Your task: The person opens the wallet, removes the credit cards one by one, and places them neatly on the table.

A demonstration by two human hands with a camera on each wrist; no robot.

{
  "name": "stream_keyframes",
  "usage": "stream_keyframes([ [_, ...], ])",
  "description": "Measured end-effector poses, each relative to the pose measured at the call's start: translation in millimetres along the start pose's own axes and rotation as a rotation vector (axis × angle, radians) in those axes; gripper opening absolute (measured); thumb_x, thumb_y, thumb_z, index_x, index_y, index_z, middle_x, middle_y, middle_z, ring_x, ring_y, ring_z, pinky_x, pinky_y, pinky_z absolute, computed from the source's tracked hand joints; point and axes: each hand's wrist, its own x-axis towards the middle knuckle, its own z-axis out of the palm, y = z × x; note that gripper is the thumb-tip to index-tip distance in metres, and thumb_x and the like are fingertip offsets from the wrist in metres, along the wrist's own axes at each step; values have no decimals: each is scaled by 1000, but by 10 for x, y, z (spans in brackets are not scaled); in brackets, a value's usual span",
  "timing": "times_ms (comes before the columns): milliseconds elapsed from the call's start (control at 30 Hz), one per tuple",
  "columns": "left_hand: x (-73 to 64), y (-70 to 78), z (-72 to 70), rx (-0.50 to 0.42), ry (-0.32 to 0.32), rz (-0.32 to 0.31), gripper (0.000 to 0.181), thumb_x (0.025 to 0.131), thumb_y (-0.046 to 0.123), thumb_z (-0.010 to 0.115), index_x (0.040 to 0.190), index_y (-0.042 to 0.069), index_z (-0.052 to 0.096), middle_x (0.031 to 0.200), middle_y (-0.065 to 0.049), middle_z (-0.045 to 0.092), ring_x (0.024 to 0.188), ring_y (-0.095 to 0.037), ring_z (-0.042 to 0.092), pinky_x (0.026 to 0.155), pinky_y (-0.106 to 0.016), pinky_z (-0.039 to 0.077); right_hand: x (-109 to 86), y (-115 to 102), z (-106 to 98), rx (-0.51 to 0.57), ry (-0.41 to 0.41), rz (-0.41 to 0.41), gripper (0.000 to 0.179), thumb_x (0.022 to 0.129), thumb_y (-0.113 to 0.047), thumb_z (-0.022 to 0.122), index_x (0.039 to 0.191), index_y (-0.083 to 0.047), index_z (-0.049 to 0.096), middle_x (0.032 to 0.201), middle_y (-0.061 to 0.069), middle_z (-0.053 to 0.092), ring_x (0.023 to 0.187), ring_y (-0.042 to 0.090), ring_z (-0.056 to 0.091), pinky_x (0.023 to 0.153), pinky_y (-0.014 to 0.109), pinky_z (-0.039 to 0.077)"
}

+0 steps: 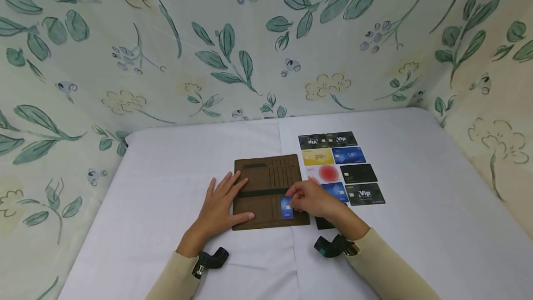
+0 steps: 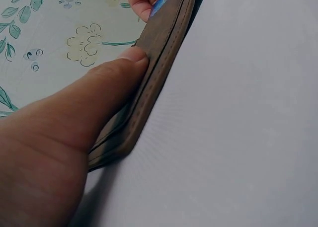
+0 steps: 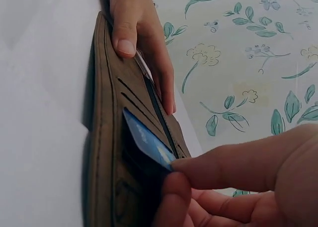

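Note:
A brown wallet lies spread flat on the white table, with card slots along its right side and a dark band across its middle. My left hand rests on its left edge, fingers spread and straight; in the left wrist view the thumb presses on the wallet's border. With thumb and fingertips, my right hand pinches the edge of a blue card over the lower right slots. The right wrist view shows that blue card tilted, one long edge at a slot.
Right of the wallet lie cards in two columns: black cards, a yellow card, a blue card and a white card with a red circle. My right forearm partly covers a black card. A floral curtain hangs behind the table.

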Motion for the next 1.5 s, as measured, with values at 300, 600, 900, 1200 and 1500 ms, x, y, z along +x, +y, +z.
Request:
stream_keyframes([
  [300,7,1,-8,-15,1,-1,95,76,75,59,151,22,35,159,-1,23,147,-25,15,114,-58,2,-45,24,-32,-74,-44,-81,25,85,-13,73,106,-5,64,78,5,61,65,18,61,63,31,56],
  [600,24,-9,-9,-19,25,17,94,76,74,60,150,22,37,158,-3,25,146,-27,17,113,-59,3,-54,10,-39,-49,2,-41,23,85,-10,73,103,-2,60,75,4,66,63,19,63,65,30,57],
  [900,18,-7,0,-13,28,18,94,75,75,60,150,21,38,158,-4,26,146,-28,18,113,-61,4,-45,25,-52,15,-2,-23,15,88,-5,68,99,0,59,73,7,64,64,19,60,66,31,55],
  [1200,4,-2,-3,-22,13,12,94,76,72,62,151,21,36,159,-3,24,146,-27,17,114,-59,2,-58,39,-31,-44,3,-28,19,87,-13,71,98,-2,60,73,5,61,63,17,59,62,30,55],
  [1500,7,2,-10,-18,-2,-3,95,75,72,63,151,22,36,159,-2,23,147,-25,15,114,-58,1,-44,62,-40,-41,-14,-57,15,87,-7,69,99,-2,61,71,6,62,61,19,61,63,29,55],
])
